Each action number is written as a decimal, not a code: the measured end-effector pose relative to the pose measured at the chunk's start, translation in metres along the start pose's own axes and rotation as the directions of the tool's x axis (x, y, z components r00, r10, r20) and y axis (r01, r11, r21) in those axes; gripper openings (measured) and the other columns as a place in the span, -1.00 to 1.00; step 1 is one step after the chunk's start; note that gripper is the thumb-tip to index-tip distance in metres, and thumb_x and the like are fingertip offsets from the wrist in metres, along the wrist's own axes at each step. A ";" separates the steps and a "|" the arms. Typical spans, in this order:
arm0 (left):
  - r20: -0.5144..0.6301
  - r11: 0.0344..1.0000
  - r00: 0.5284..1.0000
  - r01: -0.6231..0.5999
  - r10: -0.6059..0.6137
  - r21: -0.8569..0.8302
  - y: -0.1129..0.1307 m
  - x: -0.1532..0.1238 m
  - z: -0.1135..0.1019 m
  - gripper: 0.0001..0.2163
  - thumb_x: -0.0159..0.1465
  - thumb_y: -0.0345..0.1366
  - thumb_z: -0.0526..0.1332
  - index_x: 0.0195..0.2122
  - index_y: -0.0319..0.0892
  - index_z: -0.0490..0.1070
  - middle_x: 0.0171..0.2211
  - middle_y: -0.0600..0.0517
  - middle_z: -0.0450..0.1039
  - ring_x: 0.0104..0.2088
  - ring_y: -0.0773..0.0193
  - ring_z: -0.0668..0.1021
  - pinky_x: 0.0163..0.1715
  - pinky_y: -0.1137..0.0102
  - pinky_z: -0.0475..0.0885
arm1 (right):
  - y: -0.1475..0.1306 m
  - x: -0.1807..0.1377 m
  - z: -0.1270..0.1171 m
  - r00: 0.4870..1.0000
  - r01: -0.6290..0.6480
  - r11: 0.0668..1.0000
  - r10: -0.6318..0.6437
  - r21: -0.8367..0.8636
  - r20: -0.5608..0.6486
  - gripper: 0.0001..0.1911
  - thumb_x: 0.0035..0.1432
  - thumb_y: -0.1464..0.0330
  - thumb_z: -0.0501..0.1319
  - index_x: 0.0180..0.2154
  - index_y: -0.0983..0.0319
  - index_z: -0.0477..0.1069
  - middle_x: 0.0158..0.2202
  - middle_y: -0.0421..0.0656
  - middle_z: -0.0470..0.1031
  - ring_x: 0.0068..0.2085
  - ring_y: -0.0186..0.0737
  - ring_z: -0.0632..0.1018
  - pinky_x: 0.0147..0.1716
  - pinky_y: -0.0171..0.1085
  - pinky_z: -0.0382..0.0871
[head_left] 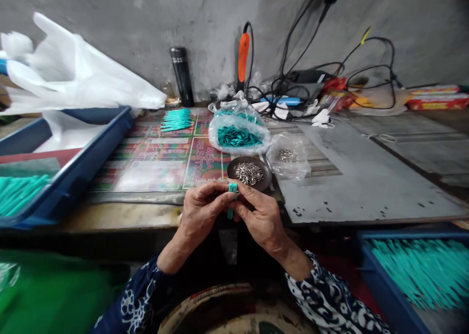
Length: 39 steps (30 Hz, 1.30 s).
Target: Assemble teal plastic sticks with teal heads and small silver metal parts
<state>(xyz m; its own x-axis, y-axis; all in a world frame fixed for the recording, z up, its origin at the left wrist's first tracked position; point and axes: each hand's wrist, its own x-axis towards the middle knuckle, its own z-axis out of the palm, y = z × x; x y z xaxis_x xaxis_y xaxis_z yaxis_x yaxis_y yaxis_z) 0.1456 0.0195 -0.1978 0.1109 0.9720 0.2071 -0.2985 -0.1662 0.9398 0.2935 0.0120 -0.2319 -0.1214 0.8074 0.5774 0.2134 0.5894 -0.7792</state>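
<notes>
Both my left hand (203,211) and my right hand (261,219) pinch a narrow turquoise plastic piece (231,201) upright between their fingers. Just beyond my right fingers sits a small dark bowl (235,168) heaped with small silver metal pieces (248,173). Farther back lie a clear plastic bag of turquoise pieces (237,136), a smaller clear bag of silver pieces (286,156), and a row of turquoise strips (176,120) on a printed mat (154,164). Blue trays of turquoise strips stand to my left (73,177) and lower right (381,275).
A grey metal sheet (366,187) covers the bench to the right. A white plastic sheet (73,70) hangs over the left tray. Against the wall stand a black flask (182,77) and an orange-handled tool (243,57), with tangled black cables (293,87) nearby.
</notes>
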 end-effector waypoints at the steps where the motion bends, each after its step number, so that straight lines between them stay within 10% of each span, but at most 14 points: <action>1: 0.002 1.000 1.000 -0.006 0.006 -0.002 0.001 0.000 0.000 -0.93 0.07 -0.38 0.45 -0.41 -0.21 0.62 -0.51 0.09 0.59 -0.58 0.43 0.54 -0.55 0.57 0.51 | 0.000 0.000 0.000 1.000 0.008 1.000 -0.008 0.002 0.000 -0.52 0.27 0.43 0.26 0.20 0.04 0.38 0.04 -0.16 0.54 -0.35 -0.26 0.60 -0.34 -0.31 0.58; 33: -0.004 0.994 0.999 -0.049 0.050 0.102 0.053 0.055 0.009 -0.80 0.02 -0.24 0.46 -0.48 -0.27 0.54 -0.61 0.10 0.43 -0.63 0.48 0.39 -0.63 0.57 0.30 | -0.030 0.082 -0.015 0.985 -0.153 0.966 0.131 0.207 0.114 -0.55 0.17 0.16 0.35 0.05 0.21 0.51 -0.59 -0.30 0.41 -0.66 -0.38 0.40 -0.67 -0.41 0.34; 39: 0.238 0.972 0.945 0.233 -0.224 -0.010 0.035 0.028 -0.009 -0.82 0.09 -0.24 0.45 -0.43 -0.25 0.55 -0.56 0.06 0.47 -0.59 0.44 0.43 -0.58 0.56 0.34 | -0.043 0.065 -0.033 0.945 -0.240 0.940 0.168 0.243 0.282 -0.71 0.17 0.26 0.34 -0.07 0.19 0.58 -0.49 -0.25 0.46 -0.60 -0.41 0.41 -0.63 -0.44 0.33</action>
<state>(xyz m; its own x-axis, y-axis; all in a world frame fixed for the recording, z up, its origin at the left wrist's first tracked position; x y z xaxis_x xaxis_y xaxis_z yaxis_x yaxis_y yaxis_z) 0.1291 0.0419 -0.1613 0.3977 0.9162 0.0502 -0.2742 0.0664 0.9594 0.3084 0.0385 -0.1530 -0.3523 0.8698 0.3456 -0.0062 0.3670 -0.9302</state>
